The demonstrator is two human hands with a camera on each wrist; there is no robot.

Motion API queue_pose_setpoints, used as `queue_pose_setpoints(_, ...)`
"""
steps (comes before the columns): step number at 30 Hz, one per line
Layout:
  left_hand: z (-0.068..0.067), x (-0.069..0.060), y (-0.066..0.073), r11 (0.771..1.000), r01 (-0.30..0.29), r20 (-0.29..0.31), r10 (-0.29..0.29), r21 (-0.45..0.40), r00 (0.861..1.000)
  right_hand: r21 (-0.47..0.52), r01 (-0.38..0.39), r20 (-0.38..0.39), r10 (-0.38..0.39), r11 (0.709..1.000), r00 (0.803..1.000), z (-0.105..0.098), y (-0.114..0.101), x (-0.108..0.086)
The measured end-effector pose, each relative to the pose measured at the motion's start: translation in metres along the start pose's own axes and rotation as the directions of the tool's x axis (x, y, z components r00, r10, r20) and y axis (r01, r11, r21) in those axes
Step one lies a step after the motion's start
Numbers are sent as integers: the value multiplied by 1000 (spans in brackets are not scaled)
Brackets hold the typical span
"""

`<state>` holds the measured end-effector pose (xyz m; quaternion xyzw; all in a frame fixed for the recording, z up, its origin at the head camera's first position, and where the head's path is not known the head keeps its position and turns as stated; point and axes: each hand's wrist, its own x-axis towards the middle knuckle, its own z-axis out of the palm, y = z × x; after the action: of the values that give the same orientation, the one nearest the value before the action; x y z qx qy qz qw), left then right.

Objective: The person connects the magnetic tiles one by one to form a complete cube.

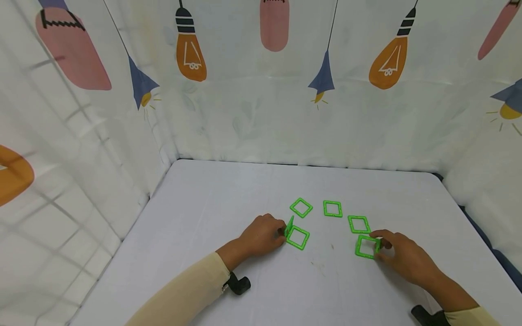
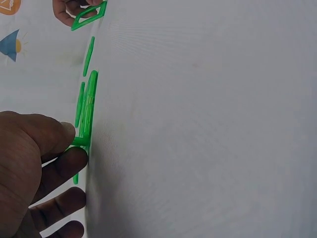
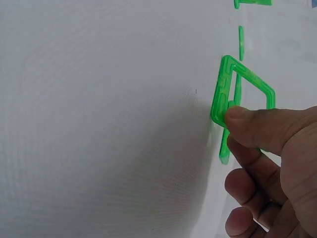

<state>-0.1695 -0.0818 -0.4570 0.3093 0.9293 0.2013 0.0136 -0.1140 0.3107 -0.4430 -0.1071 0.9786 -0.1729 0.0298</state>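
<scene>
Several green square frame tiles lie in an arc on the white table. My left hand [image 1: 265, 235] pinches an upright green tile [image 1: 290, 223] between thumb and fingers; it stands at the edge of a flat green tile [image 1: 306, 242]. Across from it, my right hand [image 1: 403, 256] pinches another green tile [image 3: 222, 91] by its edge, raised beside a flat green tile [image 1: 358, 246]. Whether the pinched tiles touch the flat ones is hard to tell. Thumb and finger cover part of each held tile.
Three more flat green tiles lie farther back: a left one [image 1: 306, 203], a middle one [image 1: 332, 202] and a right one [image 1: 357, 217]. The white table [image 1: 228, 190] meets printed cloth walls [image 1: 253, 117] at the back and sides. Small dark marks dot the tabletop.
</scene>
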Motion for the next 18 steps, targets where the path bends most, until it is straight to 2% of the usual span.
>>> queue_pose_setpoints(6, 0, 0, 0, 1000, -2, -5, 2, 1, 1000, 11, 4, -28, -4, 1000, 1000, -1, -2, 0)
queue_pose_setpoints(18, -1, 0, 1, 1000, 13, 4, -13, -6, 1000, 23, 68, -130, -64, 997, 989, 2, -8, 2)
